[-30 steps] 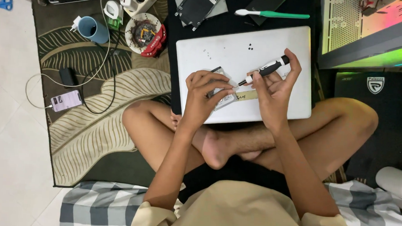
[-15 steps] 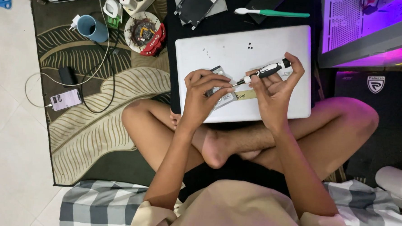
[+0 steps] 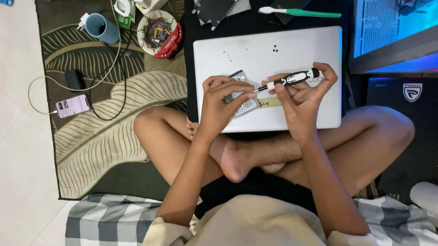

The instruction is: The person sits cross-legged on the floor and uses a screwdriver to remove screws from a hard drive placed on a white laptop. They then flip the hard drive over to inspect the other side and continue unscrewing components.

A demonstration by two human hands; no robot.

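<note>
Screwdriver tip meets a small drive held over a closed silver laptop.

Judging by the pose, the step in hand is working a screw on the drive's upper edge; the next move calls for keeping the tip seated square and the drive steady, since a slip could skate the point across the casing. Left hand is curled down over the drive, fingers closed around its near and far edges, pinning it against the laptop lid just under the palm. Right hand is closed on the black-and-white handle, thumb and fingertips pinching it, index finger arched over the rear end, shaft slanting down-left toward the left hand's fingertips. Both forearms reach forward over crossed legs. Beyond the hands lies a green-handled toothbrush; well off to the left sit a blue mug and a phone on the rug.
</note>
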